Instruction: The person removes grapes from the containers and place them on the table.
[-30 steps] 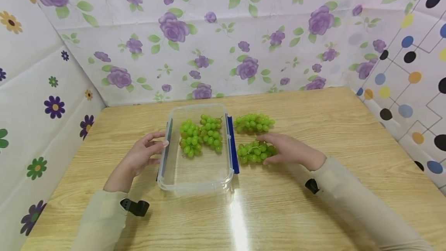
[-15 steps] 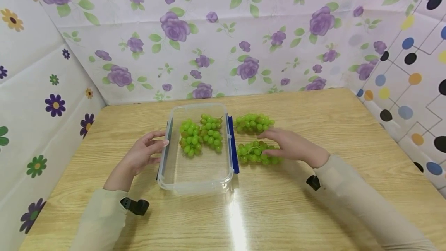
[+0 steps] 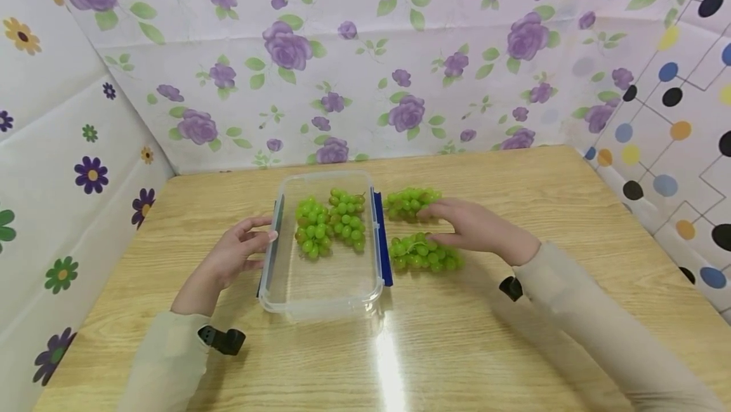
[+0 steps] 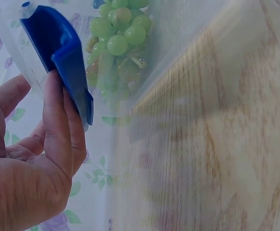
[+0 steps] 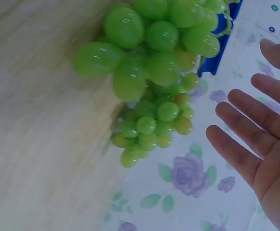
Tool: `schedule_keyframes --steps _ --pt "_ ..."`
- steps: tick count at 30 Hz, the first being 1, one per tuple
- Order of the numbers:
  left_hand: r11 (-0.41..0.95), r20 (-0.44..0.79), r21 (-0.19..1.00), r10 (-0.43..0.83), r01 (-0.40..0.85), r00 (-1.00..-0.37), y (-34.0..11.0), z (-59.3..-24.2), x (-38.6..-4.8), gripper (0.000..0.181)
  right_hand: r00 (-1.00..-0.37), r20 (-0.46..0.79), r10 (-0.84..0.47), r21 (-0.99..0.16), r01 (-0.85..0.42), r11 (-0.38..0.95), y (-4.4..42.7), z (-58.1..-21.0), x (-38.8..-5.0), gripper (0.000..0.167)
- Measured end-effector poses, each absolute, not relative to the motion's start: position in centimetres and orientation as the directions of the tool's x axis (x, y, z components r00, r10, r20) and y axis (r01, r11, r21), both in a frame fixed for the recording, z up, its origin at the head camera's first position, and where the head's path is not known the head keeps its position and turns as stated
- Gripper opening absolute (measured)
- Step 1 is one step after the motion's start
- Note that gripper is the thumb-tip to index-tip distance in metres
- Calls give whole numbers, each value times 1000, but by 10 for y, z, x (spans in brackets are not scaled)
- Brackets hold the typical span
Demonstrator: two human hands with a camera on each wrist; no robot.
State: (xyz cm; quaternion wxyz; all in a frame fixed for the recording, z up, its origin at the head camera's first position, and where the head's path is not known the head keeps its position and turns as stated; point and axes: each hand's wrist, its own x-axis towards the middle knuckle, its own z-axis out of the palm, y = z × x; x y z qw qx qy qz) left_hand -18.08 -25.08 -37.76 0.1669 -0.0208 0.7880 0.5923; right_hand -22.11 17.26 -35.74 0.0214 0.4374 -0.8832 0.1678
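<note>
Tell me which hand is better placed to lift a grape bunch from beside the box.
Right, most likely: the right hand, holding nothing, hovers by the near bunch and the far bunch. The left hand touches the left side of the clear box, away from both bunches.

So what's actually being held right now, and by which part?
The left hand holds the clear plastic container by its left side, at the blue latch flap. The right hand holds nothing, hovering over the green grapes.

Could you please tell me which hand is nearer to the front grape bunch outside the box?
Right: the right hand hovers above the front grape bunch, while the left hand is across the box, at its left side.
</note>
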Motion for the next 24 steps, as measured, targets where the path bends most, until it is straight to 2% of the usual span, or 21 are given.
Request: schedule_keyframes --steps 15,24 --pt "296 -293 925 156 -238 -943 -250 -379 -181 66 -558 235 -796 -239 -827 509 154 -330 -235 36" --pt "300 -294 924 160 -237 -942 -251 -380 -181 66 -550 242 -799 -208 -834 511 143 -319 -233 40"
